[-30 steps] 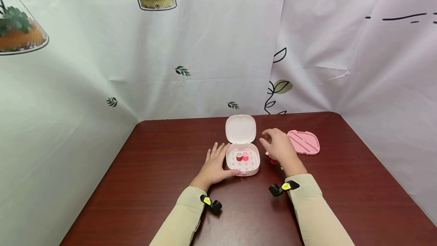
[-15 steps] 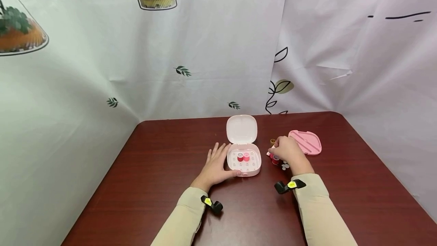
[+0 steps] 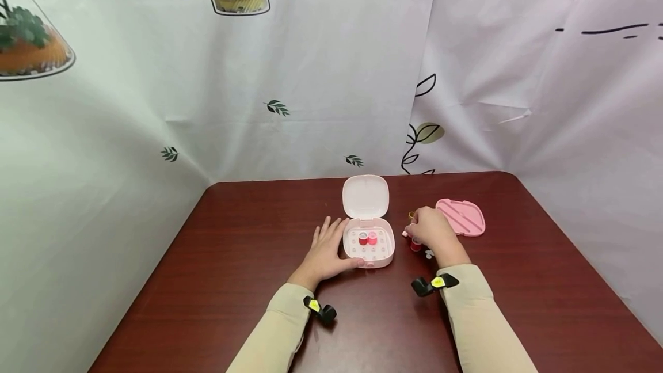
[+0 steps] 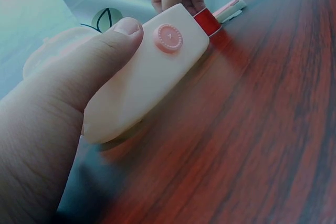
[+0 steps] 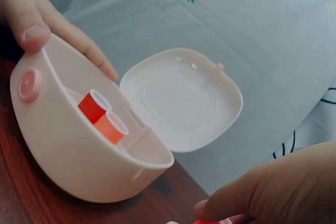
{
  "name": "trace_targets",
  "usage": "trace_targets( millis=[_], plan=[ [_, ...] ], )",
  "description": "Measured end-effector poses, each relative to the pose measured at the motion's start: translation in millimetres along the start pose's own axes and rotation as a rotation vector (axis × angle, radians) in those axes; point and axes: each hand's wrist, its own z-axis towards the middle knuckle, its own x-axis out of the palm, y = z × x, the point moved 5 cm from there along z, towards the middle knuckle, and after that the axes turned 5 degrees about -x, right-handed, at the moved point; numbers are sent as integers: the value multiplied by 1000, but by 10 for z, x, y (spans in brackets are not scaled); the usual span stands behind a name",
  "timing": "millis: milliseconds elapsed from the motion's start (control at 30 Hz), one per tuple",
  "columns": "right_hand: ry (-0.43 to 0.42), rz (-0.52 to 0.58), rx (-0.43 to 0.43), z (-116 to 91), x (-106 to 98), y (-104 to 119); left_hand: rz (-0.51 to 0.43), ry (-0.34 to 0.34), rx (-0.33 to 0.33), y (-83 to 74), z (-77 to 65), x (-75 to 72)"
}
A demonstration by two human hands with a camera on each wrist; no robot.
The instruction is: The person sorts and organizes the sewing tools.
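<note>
A pale pink sewing box (image 3: 382, 262) stands on the table, its lid (image 3: 365, 197) raised. A red thread spool (image 3: 363, 238) and a pink thread spool (image 3: 372, 238) stand side by side inside on a pegged floor. Along the box's left side lies my left hand (image 3: 322, 255), fingers spread and straight, thumb against the front wall beside the round pink clasp (image 4: 169, 38). To the right of the box, my right hand (image 3: 435, 232) reaches down among loose spools, its thumb and fingers pinching a reddish spool (image 5: 210, 222), mostly hidden. Another red spool (image 3: 416, 246) stands just before its fingers.
A pink tray insert (image 3: 461, 217) lies behind the right hand. Small white discs (image 3: 429, 254) rest beside the right wrist, and a gold-coloured spool (image 3: 411, 215) shows behind the fingertips. A patterned white cloth backdrop (image 3: 311, 73) surrounds the dark red table (image 3: 248, 235).
My right hand has come down and slightly right from above the loose spools, and its fingers have closed in among them. My left hand stays at the box.
</note>
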Motion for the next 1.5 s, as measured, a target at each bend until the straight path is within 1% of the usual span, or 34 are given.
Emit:
trace_targets(
  millis=[200,300,400,500,633,700,833,900,1067,1200,1500],
  plan=[
    [-32,27,-16,-30,-86,90,-1,5,1,-10,-9,1],
    [-51,41,-64,-44,-129,179,-2,6,3,-19,-7,-5],
    [-70,32,-122,-53,-154,279,0,7,-1,-24,-8,-13],
    [-68,37,-147,-61,-145,355,4,7,-3,-25,-15,-17],
    [-68,56,-154,-70,-109,432,3,7,-4,-12,-24,-6],
    [-74,47,-177,-73,-91,480,-2,9,-8,-9,-27,-4],
    [-47,38,-252,-73,-20,576,-8,12,-9,-7,-24,-5],
    [-30,31,-304,-77,20,627,-3,13,-8,-6,-20,-6],
    [-39,-12,-407,-93,89,731,10,11,-4,-12,1,-9],
    [-29,-48,-466,-102,168,801,11,19,-6,-10,1,-8],
    [-14,-90,-515,-127,356,931,9,1,13,-3,-10,-8]
  ],
)
